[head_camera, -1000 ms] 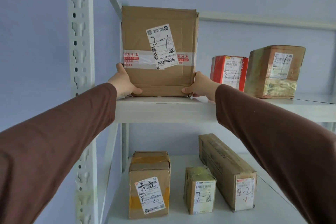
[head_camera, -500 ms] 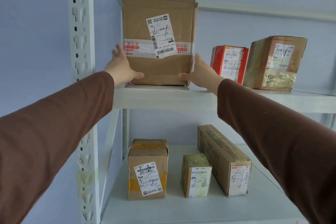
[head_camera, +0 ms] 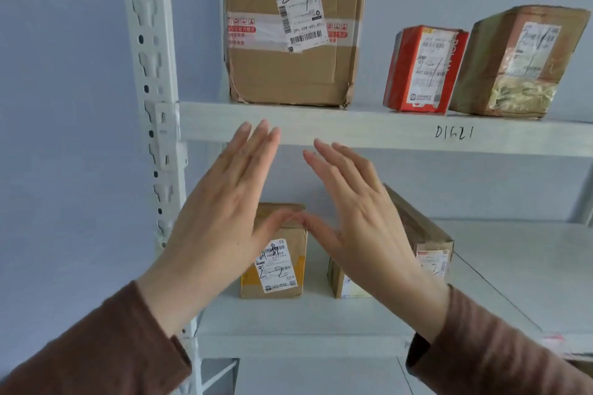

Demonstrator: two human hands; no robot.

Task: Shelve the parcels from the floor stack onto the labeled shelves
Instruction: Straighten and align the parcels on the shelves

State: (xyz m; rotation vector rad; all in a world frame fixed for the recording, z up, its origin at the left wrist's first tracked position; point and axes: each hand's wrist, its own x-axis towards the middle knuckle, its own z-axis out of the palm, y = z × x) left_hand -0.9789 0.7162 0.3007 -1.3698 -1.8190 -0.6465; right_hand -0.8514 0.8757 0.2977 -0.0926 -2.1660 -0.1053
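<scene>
- Cardboard parcel (head_camera: 293, 26), marked "2-1", stands upright at the left end of the upper shelf (head_camera: 369, 127), hard against the rack's corner post (head_camera: 150, 74).
- Stiff but worn, by the look of it: both lower corners are crushed and torn, and tape bands its middle. It is probably of moderate weight for its bulk, so the side faces low down look like the soundest place to take hold, palms flat, well away from the ragged corners.
- Left hand (head_camera: 221, 218) and right hand (head_camera: 362, 218) hover in front of the shelf edge, at about 6 o'clock from the parcel and clear of it.
- Each grip is spread, fingers straight and fanned, holding nothing; the thumb tips nearly meet.
- Red parcel (head_camera: 423, 69) and a brown parcel (head_camera: 513, 61) stand at 3 o'clock on the same shelf.
- Lower shelf (head_camera: 513, 266) carries parcels marked "2-2".
</scene>
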